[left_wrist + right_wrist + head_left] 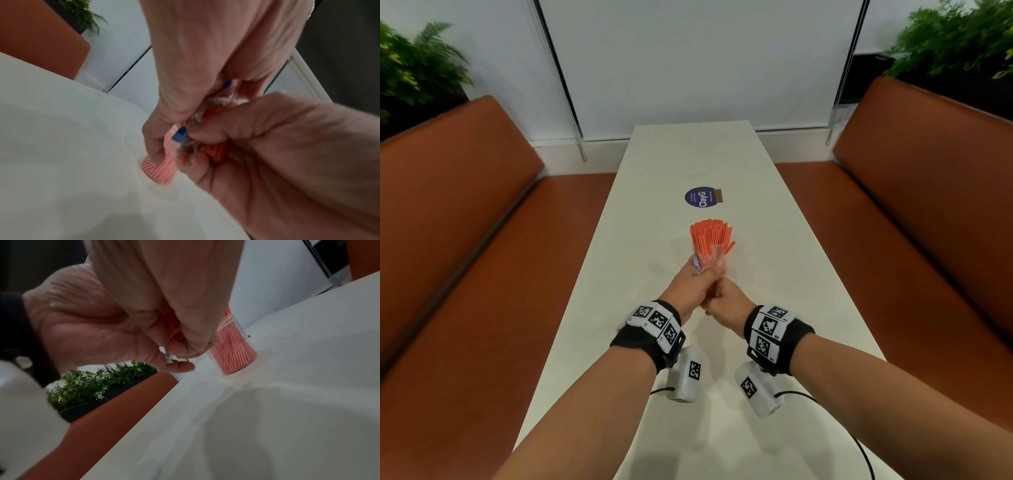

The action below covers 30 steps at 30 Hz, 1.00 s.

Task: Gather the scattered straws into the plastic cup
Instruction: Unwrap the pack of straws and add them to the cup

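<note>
Head view: left hand (690, 286) and right hand (726, 298) meet, fingers of both curled tight round the straws (709, 240) | clear plastic cup (236, 352) stands on white table (722, 154), straws bunched inside, just beyond the knuckles | purple sticker (700, 197) farther off.

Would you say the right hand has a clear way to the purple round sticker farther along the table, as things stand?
Probably not right away: the right hand grips the straws together with the left hand, and the straw-filled plastic cup stands between it and the purple sticker.
</note>
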Motion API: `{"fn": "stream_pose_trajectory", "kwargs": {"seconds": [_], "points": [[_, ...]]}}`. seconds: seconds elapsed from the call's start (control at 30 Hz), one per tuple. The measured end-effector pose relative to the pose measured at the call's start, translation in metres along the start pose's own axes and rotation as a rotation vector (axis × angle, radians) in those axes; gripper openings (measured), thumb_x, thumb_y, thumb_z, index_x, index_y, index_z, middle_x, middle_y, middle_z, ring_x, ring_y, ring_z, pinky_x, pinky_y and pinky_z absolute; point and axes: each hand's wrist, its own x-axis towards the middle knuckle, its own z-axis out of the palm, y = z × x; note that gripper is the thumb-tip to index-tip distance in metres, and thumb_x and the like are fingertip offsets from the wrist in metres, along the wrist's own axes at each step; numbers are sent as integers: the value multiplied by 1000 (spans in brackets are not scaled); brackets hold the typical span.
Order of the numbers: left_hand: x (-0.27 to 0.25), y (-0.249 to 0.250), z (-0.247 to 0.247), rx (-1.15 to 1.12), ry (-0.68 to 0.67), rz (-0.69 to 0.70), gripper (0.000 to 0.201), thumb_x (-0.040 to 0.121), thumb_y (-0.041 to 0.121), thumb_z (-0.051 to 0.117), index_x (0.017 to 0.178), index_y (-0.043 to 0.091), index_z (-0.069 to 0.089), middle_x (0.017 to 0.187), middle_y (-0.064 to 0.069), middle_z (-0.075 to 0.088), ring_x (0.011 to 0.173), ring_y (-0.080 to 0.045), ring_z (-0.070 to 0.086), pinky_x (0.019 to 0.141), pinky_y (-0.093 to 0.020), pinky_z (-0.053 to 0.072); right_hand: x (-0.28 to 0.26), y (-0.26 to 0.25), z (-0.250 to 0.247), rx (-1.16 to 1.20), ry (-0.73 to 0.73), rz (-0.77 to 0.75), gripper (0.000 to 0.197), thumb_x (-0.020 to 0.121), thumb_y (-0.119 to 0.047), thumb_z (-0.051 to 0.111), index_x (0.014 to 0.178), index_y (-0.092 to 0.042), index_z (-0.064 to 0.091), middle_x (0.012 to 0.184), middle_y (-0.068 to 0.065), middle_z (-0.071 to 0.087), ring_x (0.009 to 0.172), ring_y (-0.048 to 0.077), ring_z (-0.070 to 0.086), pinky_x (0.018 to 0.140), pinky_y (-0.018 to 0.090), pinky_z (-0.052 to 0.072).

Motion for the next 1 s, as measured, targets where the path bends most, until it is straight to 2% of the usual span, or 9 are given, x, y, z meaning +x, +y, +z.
{"fn": "stream_pose_trajectory", "kwargs": {"seconds": [0.2, 0.3, 0.37, 0.47, 0.53, 0.63, 0.77, 0.87, 1.0], "points": [[-3, 8, 1, 148, 23, -7, 34, 72, 73, 58, 102, 55, 60, 112, 6, 72, 109, -24, 67, 92, -54, 53, 3, -8, 1, 126, 32, -23, 51, 81, 21, 45, 123, -6, 47, 71, -4, 55, 61, 1, 53, 48, 8, 42], [-5, 10, -1, 195, 27, -52, 32, 84, 60, 57, 113, 46, 58, 112, 3, 72, 105, -25, 68, 88, -58, 52, 5, -6, 5, 183, 42, -68, 66, 74, 26, 50, 131, -7, 42, 77, 1, 59, 68, 9, 59, 52, 19, 49], [-6, 8, -4, 105, 21, -105, 32, 90, 47, 58, 120, 36, 59, 114, -2, 71, 107, -28, 67, 88, -57, 53, 5, -7, 7, 203, 40, -95, 79, 69, 29, 51, 123, -28, 43, 89, 4, 60, 78, 17, 61, 54, 26, 52], [-4, 6, -7, -3, 11, -123, 31, 94, 32, 58, 125, 28, 58, 117, -5, 70, 108, -28, 67, 84, -51, 56, 3, -11, 5, 233, -1, -93, 84, 67, 27, 47, 113, -42, 35, 89, 1, 56, 73, 12, 57, 46, 17, 48], [-2, 5, -10, 33, 24, -114, 31, 95, 35, 56, 125, 26, 56, 114, -8, 71, 105, -29, 68, 83, -52, 58, 1, -18, 0, 235, -3, -19, 74, 77, 21, 44, 124, -34, 28, 95, -2, 55, 79, 8, 56, 55, 20, 53], [0, 1, -13, 136, 76, -98, 37, 94, 46, 53, 123, 23, 54, 99, -7, 69, 87, -25, 66, 83, -47, 59, 8, -22, -13, 93, 182, -25, 46, 81, -7, 55, 122, 9, 43, 103, 22, 60, 85, 22, 58, 72, 35, 52], [1, -9, -11, 306, 52, -107, 25, 96, 35, 52, 116, 21, 51, 84, 1, 57, 80, -20, 58, 76, -37, 56, 15, -27, -18, 238, 225, -15, 57, 76, -38, 60, 124, -8, 51, 112, 5, 58, 106, 21, 56, 89, 35, 46], [2, -9, -2, 389, 4, -88, 16, 97, 24, 47, 112, 20, 50, 78, 3, 55, 79, -20, 55, 69, -34, 52, 22, -26, -16, 329, 199, 1, 33, 86, -26, 65, 111, -5, 60, 97, 9, 63, 95, 26, 60, 89, 45, 49], [1, -5, -3, 429, -14, -80, 15, 96, 30, 50, 109, 23, 48, 77, 3, 56, 77, -20, 58, 65, -31, 51, 27, -25, -17, 372, 207, 9, 23, 92, -22, 58, 105, -4, 65, 109, 17, 66, 97, 28, 62, 85, 45, 52]]}}
